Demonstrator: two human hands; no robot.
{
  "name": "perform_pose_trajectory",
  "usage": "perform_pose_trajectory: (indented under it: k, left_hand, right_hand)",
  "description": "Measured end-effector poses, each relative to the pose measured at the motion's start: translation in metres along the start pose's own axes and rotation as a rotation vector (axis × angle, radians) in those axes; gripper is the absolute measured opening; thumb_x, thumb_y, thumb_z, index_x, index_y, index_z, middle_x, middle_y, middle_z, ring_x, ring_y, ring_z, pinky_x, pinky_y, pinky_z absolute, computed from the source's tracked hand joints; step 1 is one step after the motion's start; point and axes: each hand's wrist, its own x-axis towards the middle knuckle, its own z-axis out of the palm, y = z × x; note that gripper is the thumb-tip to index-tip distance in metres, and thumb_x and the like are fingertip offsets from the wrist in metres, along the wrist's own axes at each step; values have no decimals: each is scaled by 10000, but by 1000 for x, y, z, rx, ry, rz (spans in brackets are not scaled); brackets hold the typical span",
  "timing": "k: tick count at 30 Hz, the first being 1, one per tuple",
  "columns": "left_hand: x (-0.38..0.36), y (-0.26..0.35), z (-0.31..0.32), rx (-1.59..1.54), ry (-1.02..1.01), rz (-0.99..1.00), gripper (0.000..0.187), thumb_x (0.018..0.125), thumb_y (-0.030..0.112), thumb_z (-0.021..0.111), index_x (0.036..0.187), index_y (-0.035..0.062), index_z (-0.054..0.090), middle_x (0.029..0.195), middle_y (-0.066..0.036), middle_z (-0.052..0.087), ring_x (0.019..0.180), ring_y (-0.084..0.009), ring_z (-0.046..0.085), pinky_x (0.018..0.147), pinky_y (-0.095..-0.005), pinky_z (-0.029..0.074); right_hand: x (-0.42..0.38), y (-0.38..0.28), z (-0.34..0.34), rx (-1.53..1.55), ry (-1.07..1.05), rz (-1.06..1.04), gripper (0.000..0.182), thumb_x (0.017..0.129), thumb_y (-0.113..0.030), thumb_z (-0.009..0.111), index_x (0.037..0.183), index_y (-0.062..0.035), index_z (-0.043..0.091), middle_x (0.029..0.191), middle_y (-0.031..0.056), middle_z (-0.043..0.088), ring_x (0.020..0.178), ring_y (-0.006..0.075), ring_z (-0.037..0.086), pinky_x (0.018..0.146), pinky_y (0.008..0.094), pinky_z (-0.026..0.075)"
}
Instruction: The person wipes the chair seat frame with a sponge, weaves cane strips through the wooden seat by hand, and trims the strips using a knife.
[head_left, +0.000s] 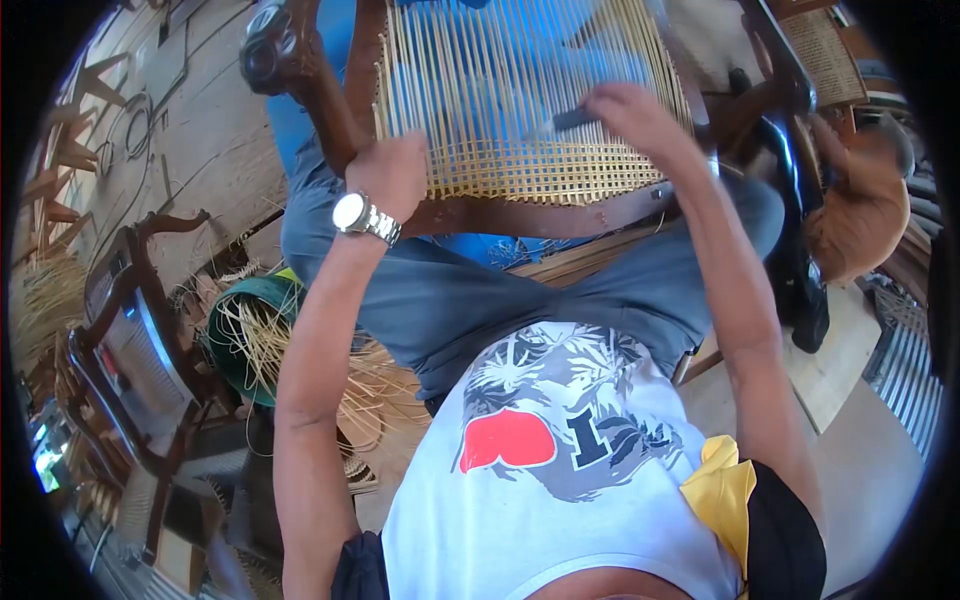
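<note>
A wooden chair frame point(520, 217) lies across my lap, with a panel of pale cane strands point(520, 60) stretched over it. The strands run lengthwise, and the edge nearest me is woven into a tight grid. My left hand point(388, 170), a watch at its wrist, is closed at the panel's left edge by the frame; what its fingers hold is hidden. My right hand point(635, 115) grips a pointed tool with a dark handle point(574, 119) above the right half of the strands. Its pale tip points left, over the weave, and is blurred.
Left of my leg, a green bucket point(222, 335) holds loose cane strands point(262, 335), with more spilling onto the floor. A carved wooden chair point(125, 350) stands further left. Another person point(860, 200) is at the right, near dark chair parts.
</note>
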Motion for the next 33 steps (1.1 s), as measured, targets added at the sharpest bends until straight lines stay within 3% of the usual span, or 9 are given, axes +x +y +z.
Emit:
perform_pose_trajectory:
  k: [5,6,10,14,18,22,28,31,33]
  left_hand:
    - [-12,-22,4,10,-24,266,188,926,158,563,1060,135,692,911,-115,679,841,-322,685,689,-451,567]
    - [-13,-24,5,48,-9,304,184,923,149,565,1057,124,689,915,-114,664,846,-317,682,690,-444,569]
    - [-21,-17,2,208,-25,369,168,911,122,573,1033,93,684,910,-112,623,866,-298,679,706,-425,573]
    - [-15,-7,-16,377,-69,408,171,902,117,573,1024,74,684,890,-100,606,883,-279,670,754,-417,574]
    - [-11,-22,-24,357,-144,549,203,898,122,570,1057,97,693,910,-71,600,932,-248,636,798,-389,532]
    - [-12,-21,-26,417,-187,575,244,892,129,572,1102,126,697,925,-51,599,939,-222,609,806,-361,488]
    - [-15,-26,-28,338,-152,604,273,881,127,575,1125,142,697,924,-41,598,926,-223,604,802,-359,476]
    - [-14,-27,-29,337,-130,601,271,878,123,570,1117,141,697,925,-38,598,925,-224,604,802,-368,472]
    - [-17,-26,-27,343,-111,585,268,882,123,562,1115,140,693,924,-38,597,920,-223,604,800,-372,465]
  right_hand:
    - [24,0,38,-100,189,-317,321,955,-287,570,1063,-29,728,733,26,614,652,121,547,598,302,415]
    - [8,-28,31,-112,-217,-77,324,962,-287,559,1065,-27,723,742,32,606,660,116,534,601,301,411]
    - [23,-47,20,33,119,-168,294,961,-263,571,1059,-30,722,745,43,600,668,122,535,610,301,413]
    - [11,-52,40,-148,-345,-46,298,956,-243,557,1053,-12,719,752,34,599,692,125,545,633,300,427]
    - [22,-55,45,163,215,-162,295,951,-249,569,1075,-36,731,732,37,595,676,130,536,624,310,421]
    - [12,-55,58,-174,-208,-69,321,968,-276,565,1094,-24,720,753,43,607,683,131,547,648,317,439]
    - [8,-54,73,-126,200,-155,312,980,-285,558,1090,-39,717,768,66,641,718,134,585,649,326,451]
    - [12,-48,56,-210,-186,-44,301,986,-279,551,1111,-56,711,809,62,660,735,140,606,660,340,466]
    - [18,-44,47,13,70,-100,297,993,-284,548,1111,-66,712,809,60,657,730,141,604,660,344,467]
